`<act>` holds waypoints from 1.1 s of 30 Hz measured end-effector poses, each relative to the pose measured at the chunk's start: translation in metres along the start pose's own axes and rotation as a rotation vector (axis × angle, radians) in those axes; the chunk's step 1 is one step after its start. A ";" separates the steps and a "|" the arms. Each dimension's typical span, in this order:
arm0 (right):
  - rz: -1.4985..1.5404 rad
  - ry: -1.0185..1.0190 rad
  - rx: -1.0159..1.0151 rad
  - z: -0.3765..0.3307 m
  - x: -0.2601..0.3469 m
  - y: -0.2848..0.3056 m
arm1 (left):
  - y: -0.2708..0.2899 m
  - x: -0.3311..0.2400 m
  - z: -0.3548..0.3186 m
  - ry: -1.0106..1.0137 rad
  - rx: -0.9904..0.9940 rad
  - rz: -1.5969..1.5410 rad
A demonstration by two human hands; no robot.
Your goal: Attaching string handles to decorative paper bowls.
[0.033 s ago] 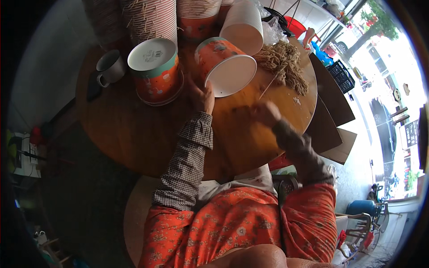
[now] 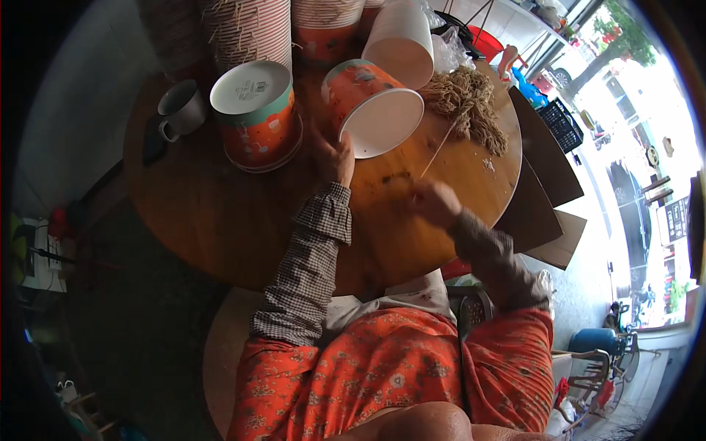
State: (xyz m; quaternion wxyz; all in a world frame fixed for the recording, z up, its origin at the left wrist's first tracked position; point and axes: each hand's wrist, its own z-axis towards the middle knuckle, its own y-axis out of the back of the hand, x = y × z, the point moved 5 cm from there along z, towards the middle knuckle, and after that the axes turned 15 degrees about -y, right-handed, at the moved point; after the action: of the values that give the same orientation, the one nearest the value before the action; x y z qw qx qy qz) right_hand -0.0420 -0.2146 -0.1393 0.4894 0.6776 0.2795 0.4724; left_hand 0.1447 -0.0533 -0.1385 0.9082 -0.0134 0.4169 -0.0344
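On the round wooden tabletop (image 2: 220, 220), the left hand (image 2: 334, 158) grips the rim of a tipped orange paper bucket (image 2: 368, 103), fingers curled on its near edge, white inside facing the person. The right hand (image 2: 434, 202) is closed, pinching a thin pale string (image 2: 439, 151) that runs up toward a heap of tan strings (image 2: 467, 103) at the far right. Left of the held bucket stands an upturned orange bucket (image 2: 257, 114), and farther left a grey mug (image 2: 182, 109). A white bucket (image 2: 401, 40) lies tilted at the far edge beside stacked buckets (image 2: 250, 29).
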 end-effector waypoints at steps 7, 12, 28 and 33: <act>0.361 -0.031 -0.080 -0.060 0.011 0.037 | -0.014 -0.023 0.000 0.111 0.069 -0.093; 0.325 0.058 -0.051 -0.043 0.047 0.027 | -0.016 -0.005 0.001 0.100 0.062 -0.089; 1.124 0.012 0.234 0.040 0.043 0.055 | 0.004 -0.048 0.010 -0.052 0.058 0.025; 0.959 0.055 0.251 0.043 0.074 0.062 | -0.011 -0.073 0.005 -0.272 0.449 0.088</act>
State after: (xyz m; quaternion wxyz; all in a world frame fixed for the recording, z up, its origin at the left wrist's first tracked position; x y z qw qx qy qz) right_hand 0.0219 -0.1917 -0.0581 0.1241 0.7708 0.0037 0.6248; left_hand 0.1005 -0.0590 -0.0799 0.9368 0.2021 0.2730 -0.0842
